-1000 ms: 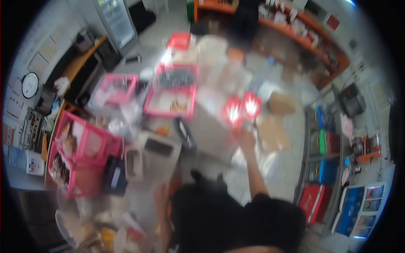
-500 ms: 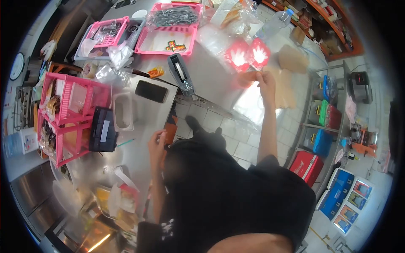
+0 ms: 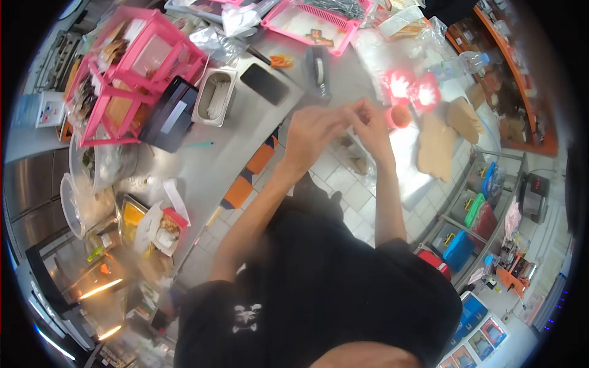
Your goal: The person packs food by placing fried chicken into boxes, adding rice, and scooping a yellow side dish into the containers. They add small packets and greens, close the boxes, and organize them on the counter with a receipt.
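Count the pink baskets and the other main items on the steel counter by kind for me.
Pink stacked basket racks: 1
Pink flat trays: 1
Steel containers: 1
Black phones: 1
Tape dispensers: 1
Red glowing packets: 2
Total: 7
Both hands, left hand and right hand, meet near the packets.

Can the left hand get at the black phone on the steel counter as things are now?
Probably yes: the phone lies face up with bare counter around it, and the left hand hovers nearby, though occupied.

Bright indoor light, fisheye edges (black corners), motion-blurred hands, red glare
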`<state>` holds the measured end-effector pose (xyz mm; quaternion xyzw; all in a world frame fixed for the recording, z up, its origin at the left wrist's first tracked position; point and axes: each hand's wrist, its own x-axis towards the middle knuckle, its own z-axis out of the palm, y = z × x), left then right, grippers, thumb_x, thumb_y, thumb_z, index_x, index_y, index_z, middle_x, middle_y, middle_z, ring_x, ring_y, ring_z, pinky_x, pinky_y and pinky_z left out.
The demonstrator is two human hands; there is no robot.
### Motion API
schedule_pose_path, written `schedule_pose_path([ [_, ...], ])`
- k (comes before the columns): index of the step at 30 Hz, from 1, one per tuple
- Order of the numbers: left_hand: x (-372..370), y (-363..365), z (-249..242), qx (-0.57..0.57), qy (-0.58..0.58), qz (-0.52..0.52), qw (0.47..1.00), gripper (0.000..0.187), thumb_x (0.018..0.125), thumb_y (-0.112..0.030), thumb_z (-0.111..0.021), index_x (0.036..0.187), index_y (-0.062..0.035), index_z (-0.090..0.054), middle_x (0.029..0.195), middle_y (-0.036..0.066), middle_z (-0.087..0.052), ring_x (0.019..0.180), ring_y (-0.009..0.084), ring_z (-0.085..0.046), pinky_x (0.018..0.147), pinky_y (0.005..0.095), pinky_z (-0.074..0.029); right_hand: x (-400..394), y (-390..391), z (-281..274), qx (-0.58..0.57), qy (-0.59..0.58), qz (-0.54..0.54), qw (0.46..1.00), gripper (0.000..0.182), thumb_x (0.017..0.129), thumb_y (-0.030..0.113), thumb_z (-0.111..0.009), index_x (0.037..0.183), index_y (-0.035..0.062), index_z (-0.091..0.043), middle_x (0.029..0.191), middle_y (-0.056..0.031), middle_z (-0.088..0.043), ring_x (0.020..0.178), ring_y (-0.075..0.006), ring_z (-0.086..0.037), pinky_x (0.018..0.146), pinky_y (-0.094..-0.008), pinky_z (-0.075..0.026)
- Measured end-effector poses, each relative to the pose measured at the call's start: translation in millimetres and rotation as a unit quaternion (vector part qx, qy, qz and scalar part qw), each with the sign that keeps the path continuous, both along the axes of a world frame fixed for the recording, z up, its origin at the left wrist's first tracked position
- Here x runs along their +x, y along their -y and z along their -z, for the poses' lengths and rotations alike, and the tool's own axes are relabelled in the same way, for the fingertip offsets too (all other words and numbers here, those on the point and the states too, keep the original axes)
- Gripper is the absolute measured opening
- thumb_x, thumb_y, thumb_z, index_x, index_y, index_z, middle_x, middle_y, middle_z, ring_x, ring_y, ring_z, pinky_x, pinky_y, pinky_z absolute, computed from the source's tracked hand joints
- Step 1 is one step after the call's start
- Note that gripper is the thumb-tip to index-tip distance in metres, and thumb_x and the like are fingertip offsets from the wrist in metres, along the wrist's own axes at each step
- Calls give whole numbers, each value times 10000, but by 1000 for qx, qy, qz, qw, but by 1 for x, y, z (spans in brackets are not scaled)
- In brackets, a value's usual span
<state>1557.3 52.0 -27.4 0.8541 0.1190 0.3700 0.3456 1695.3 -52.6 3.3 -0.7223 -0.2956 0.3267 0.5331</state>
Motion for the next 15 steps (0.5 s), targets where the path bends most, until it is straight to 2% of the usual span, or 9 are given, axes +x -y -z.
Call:
schedule_pose_path([
  [1, -8, 3, -6, 13, 5, -11, 1000, 258, 765, -158, -757, 996, -78, -672, 1019, 43, -654, 955, 246, -604, 833, 376, -443, -10, 1, -4, -27, 20, 7, 999, 148, 933, 150, -616, 890, 9, -600, 789, -52, -670, 714, -92, -600, 655, -239, -480],
  [5, -42, 11, -4, 38, 32, -11, 999, 202, 756, -121, -755, 931, -73, -667, 965, 44, -652, 940, 259, -602, 822, 376, -440, -47, 8, -12, -9, 38, 16, 999, 165, 927, 167, -626, 890, 7, -605, 793, -44, -671, 718, -91, -597, 669, -246, -477],
  [8, -58, 23, -2, 7, 43, -40, 998, 155, 805, -115, -729, 923, -48, -655, 954, 52, -662, 886, 230, -622, 799, 348, -461, -64, 17, -9, 0, 84, 15, 996, 172, 916, 178, -644, 953, 10, -634, 814, -36, -676, 733, -93, -603, 692, -250, -478],
  [9, -62, 27, -2, 5, 46, -43, 998, 155, 805, -115, -729, 923, -48, -655, 954, 52, -662, 886, 230, -622, 799, 348, -461, -69, 19, -4, 44, 93, 21, 994, 184, 913, 180, -650, 993, 14, -649, 838, -33, -682, 751, -94, -606, 708, -249, -475],
  [11, -72, 37, -7, -293, 43, -32, 954, 111, 875, -111, -677, 919, -15, -645, 923, 58, -681, 834, 161, -633, 770, 298, -483, -81, 35, -2, 90, 100, 30, 991, 205, 910, 182, -656, 1033, 18, -665, 861, -29, -687, 770, -94, -609, 724, -248, -471],
  [12, -75, 41, -5, -289, 46, -33, 956, 111, 875, -111, -677, 919, -15, -645, 923, 58, -681, 834, 161, -633, 770, 298, -483, -82, 45, -4, 51, 47, 3, 998, 228, 900, 182, -668, 1059, 19, -671, 882, -27, -690, 795, -98, -613, 738, -248, -470],
  [13, -78, 43, -4, -352, 68, -19, 933, 130, 879, -124, -663, 923, -2, -650, 893, 86, -682, 808, 181, -647, 742, 307, -497, -82, 51, -6, 15, -6, -25, 1000, 253, 891, 183, -680, 1086, 21, -677, 903, -25, -693, 819, -103, -617, 752, -248, -468],
  [14, -82, 44, -2, -413, 89, -6, 906, 154, 883, -138, -649, 926, 10, -655, 863, 114, -682, 783, 201, -661, 715, 316, -511, -83, 56, -5, 21, -5, -29, 999, 253, 891, 183, -680, 1086, 21, -677, 903, -25, -693, 819, -103, -617, 752, -248, -468],
  [15, -86, 47, 1, -408, 90, -10, 909, 154, 883, -138, -649, 926, 10, -655, 863, 114, -682, 783, 201, -661, 715, 316, -511, -85, 61, -3, 27, -27, -36, 999, 269, 883, 191, -690, 1087, 16, -677, 913, -23, -692, 817, -100, -609, 756, -251, -464],
])
